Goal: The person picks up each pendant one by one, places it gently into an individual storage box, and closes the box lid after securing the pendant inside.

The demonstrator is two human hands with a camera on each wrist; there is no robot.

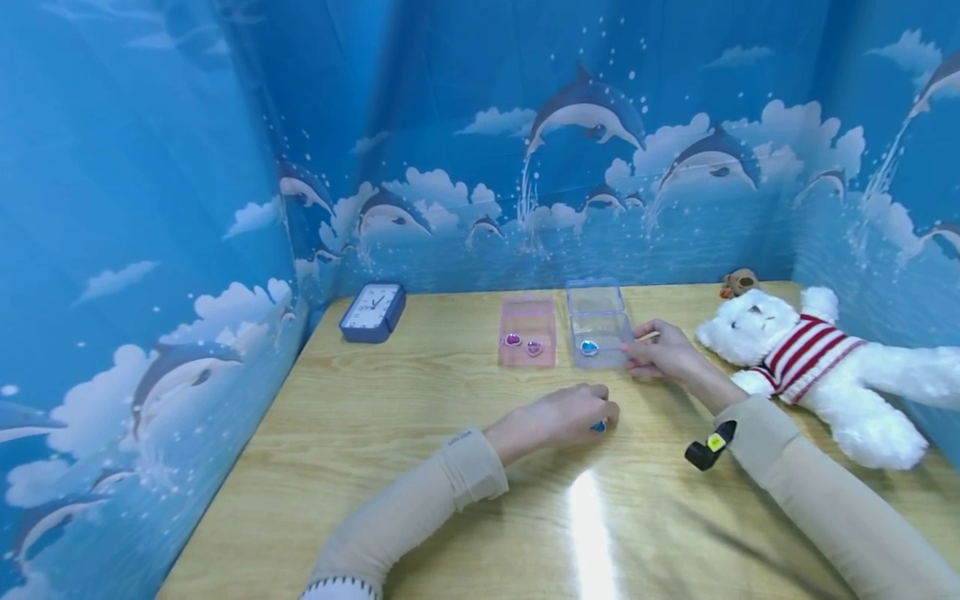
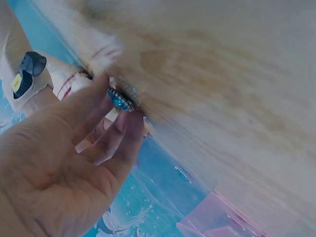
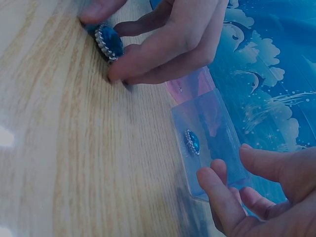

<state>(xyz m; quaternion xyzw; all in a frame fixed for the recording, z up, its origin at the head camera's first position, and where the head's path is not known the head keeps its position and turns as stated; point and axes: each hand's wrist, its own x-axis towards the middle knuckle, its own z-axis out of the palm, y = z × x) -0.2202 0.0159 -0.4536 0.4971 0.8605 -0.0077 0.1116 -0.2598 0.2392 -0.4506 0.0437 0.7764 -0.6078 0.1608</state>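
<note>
My left hand (image 1: 558,419) pinches a blue gem (image 2: 119,100) with a beaded silver rim between thumb and fingertips, close over the wooden table. The same gem (image 3: 109,42) shows larger in the right wrist view. Farther back, my right hand (image 1: 667,358) holds the right end of a clear bluish box (image 1: 609,360), thumb and fingers spread across its edge. That box has its lid folded back, and another blue gem (image 1: 589,347) lies inside. Left of it stands a clear pink box (image 1: 528,362) holding a magenta gem (image 1: 512,339) and a pinkish gem (image 1: 534,348).
A blue square clock (image 1: 372,312) lies at the back left of the table (image 1: 420,383). At the right lies a white teddy bear (image 1: 825,367) in a red-striped sweater, with a small brown plush (image 1: 740,282) behind it. Dolphin-print curtains (image 1: 450,125) enclose the table.
</note>
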